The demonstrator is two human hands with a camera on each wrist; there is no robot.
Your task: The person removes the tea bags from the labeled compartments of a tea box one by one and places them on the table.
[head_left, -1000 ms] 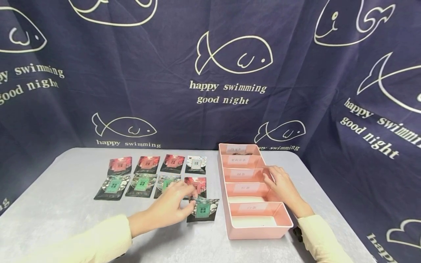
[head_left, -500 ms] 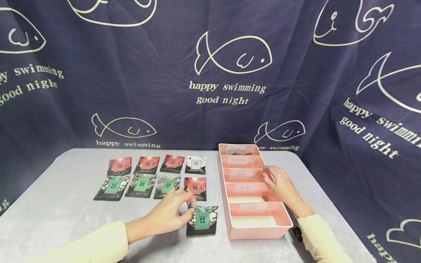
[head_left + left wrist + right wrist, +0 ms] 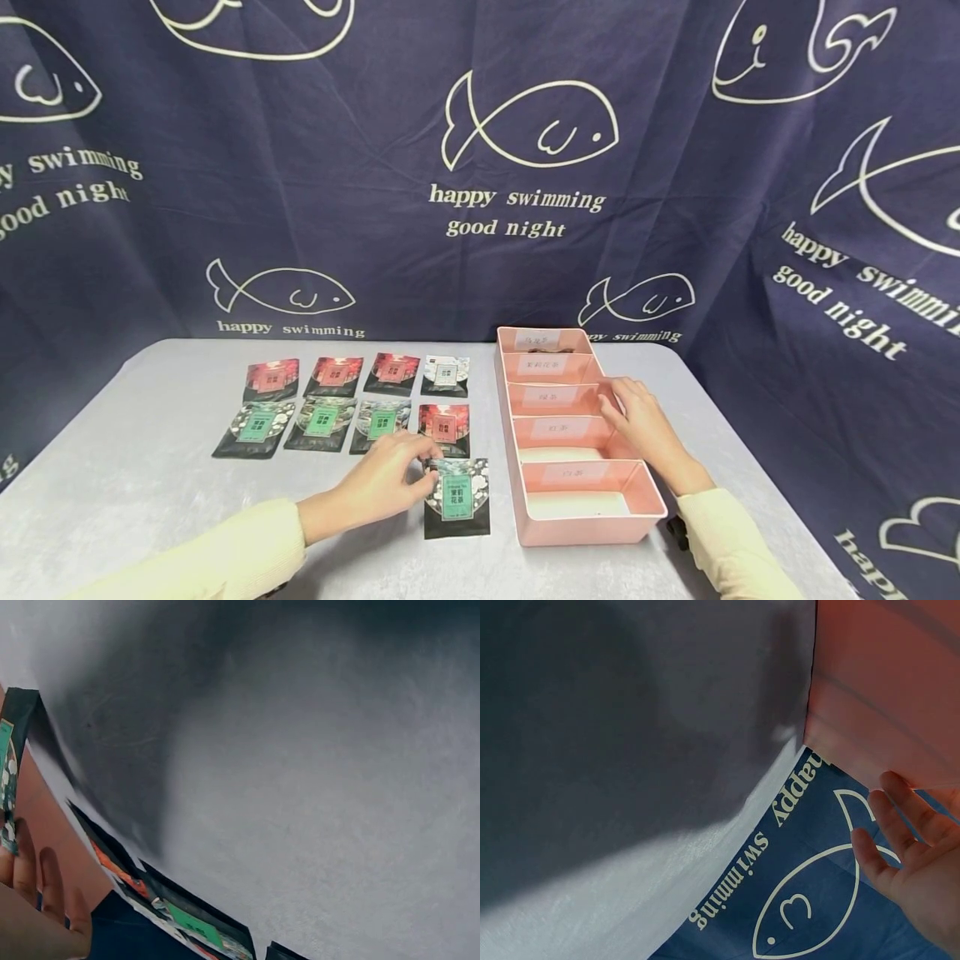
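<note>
My left hand (image 3: 378, 479) pinches a tea sachet (image 3: 457, 498) by its upper left corner, in front of the pink box. The sachet has a green label, white flowers and a black lower part; its label faces me. In the left wrist view, part of this sachet (image 3: 16, 750) shows at the left edge, held up above the table. My right hand (image 3: 647, 427) holds the right rim of the pink divided box (image 3: 592, 533), its thumb over the inside. The right wrist view shows the other fingers (image 3: 900, 817) along the box's outer wall.
Two rows of sachets lie left of the box: red ones (image 3: 335, 379), a white one (image 3: 446, 377) and green-labelled ones (image 3: 322, 423). A red sachet (image 3: 444, 432) lies just behind the held one. Paper labels (image 3: 573, 473) mark the compartments. A dark blue curtain (image 3: 390, 192) surrounds the table (image 3: 135, 467).
The left hand has brought the green-labelled sachet slightly nearer me, uncovering the sachets behind, and has turned its label up to face me. The right hand stays on the rim.
</note>
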